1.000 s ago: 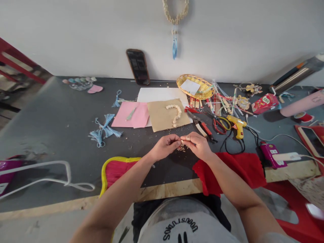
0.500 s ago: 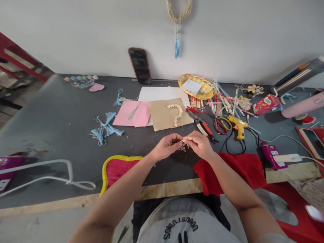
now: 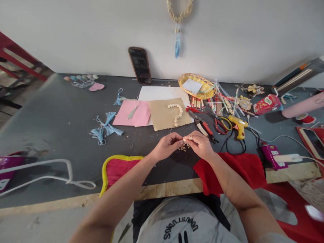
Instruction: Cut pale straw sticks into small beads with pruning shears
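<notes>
My left hand (image 3: 167, 145) and my right hand (image 3: 199, 144) meet fingertip to fingertip over the dark table, pinching one small pale piece (image 3: 184, 140) between them. Several small pale pieces (image 3: 182, 148) lie on the table just below the fingers. Beyond my hands, a curved string of cream beads (image 3: 180, 111) rests on a brown paper sheet (image 3: 159, 118). Left of it, a pale green tassel (image 3: 132, 112) lies on pink paper (image 3: 122, 114). Red-handled pliers (image 3: 207, 128) are close to my right hand.
Blue tassels (image 3: 106, 126) lie at the left. A phone (image 3: 140, 65) leans on the wall beside a yellow basket (image 3: 196, 95). At the right are a yellow glue gun (image 3: 238, 126), a red carton (image 3: 267, 104) and a purple power strip (image 3: 272, 157). Red cloth (image 3: 238, 170) lies under my right forearm.
</notes>
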{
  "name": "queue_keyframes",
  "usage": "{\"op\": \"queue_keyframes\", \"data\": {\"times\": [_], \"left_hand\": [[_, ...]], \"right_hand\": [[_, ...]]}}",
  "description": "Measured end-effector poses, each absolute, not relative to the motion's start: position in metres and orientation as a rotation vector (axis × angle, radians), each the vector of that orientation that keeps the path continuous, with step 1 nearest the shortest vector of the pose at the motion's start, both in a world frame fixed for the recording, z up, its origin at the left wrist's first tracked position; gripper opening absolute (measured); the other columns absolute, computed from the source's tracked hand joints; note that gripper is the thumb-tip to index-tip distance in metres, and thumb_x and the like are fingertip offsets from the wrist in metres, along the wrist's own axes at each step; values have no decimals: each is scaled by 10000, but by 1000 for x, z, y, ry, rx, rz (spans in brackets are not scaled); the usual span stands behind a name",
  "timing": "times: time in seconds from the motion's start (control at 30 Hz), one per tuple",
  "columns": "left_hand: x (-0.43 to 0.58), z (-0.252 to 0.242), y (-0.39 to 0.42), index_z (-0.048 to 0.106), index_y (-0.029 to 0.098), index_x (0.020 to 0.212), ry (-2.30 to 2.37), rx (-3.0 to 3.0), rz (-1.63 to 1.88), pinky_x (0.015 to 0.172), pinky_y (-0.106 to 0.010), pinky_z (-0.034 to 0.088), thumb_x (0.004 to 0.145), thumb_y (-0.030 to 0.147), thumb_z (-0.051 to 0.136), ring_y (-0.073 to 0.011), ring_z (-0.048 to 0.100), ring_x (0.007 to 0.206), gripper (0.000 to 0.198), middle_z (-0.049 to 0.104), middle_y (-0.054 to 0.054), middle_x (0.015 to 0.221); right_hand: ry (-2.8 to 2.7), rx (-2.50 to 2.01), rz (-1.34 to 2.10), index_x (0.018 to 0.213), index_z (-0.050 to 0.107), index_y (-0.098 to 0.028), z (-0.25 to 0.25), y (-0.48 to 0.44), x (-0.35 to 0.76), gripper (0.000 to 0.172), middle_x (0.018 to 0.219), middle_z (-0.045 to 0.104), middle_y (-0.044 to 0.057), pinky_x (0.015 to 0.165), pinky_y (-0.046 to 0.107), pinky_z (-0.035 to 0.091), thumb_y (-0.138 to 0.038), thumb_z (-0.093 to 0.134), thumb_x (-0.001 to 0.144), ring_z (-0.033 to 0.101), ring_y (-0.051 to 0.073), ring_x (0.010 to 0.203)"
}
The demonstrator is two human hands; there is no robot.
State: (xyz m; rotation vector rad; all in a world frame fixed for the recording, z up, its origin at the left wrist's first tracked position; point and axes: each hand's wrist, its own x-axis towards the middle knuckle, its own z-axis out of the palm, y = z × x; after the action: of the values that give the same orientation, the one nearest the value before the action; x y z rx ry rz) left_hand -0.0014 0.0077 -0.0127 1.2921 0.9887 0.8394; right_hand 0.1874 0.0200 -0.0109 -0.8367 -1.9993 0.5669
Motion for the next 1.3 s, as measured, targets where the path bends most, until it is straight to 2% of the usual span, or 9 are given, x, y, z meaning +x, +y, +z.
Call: {"op": "queue_keyframes", "data": {"times": [0.23, 0.53, 1.3], "left_hand": [[-1, -11, 8, 584, 163, 833, 977, 1299, 852, 654, -244, 468, 818, 373, 631, -121, 591, 677, 215, 622, -3, 719], [-3, -11, 8, 589, 149, 800, 992, 1365, 838, 582, -216, 387, 847, 348, 600, -93, 502, 604, 205, 575, 11, 666], [-4, -14, 9, 606, 141, 817, 997, 1397, 854, 583, -222, 386, 854, 377, 596, -96, 505, 601, 239, 584, 5, 656]], "right_hand": [[-2002, -814, 559, 914, 680, -237, -12, 20, 188, 90, 836, 715, 37, 718, 326, 564, -226, 591, 907, 647, 155, 774], [-2001, -815, 549, 929, 678, -238, -13, 20, 188, 88, 836, 715, 35, 714, 320, 564, -232, 592, 909, 649, 151, 778], [-1975, -814, 530, 880, 655, -213, -14, 20, 188, 17, 791, 697, 23, 681, 271, 547, -202, 643, 874, 636, 131, 738]]}}
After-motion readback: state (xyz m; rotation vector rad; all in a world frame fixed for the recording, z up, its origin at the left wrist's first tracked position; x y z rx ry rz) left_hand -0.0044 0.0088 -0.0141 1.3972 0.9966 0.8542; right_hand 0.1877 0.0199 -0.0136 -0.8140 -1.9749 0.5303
